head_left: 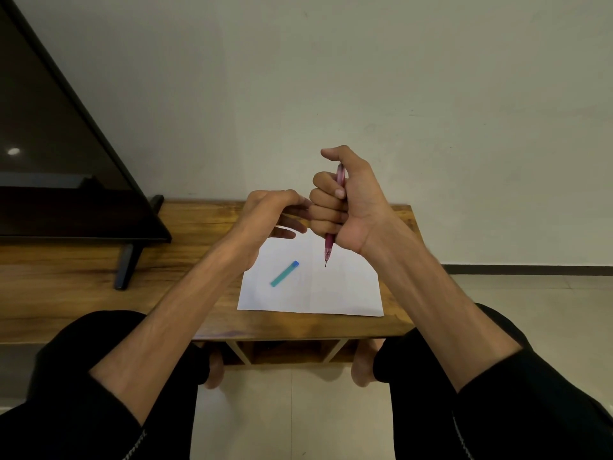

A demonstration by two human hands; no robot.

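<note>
Holding a pink pencil (328, 249) in a tight fist, the right grip (345, 210) hangs above the white paper (348, 293). All its fingers curl round the pencil, and its thumb sticks up. The pencil stands upright, its sharp tip pointing down just over the paper. The left grip (265, 214) is right beside the fist, fingers loose and mostly straight, with nothing seen in them. A small blue-green case (284, 273) lies on the paper, on the brown desk (185, 260).
</note>
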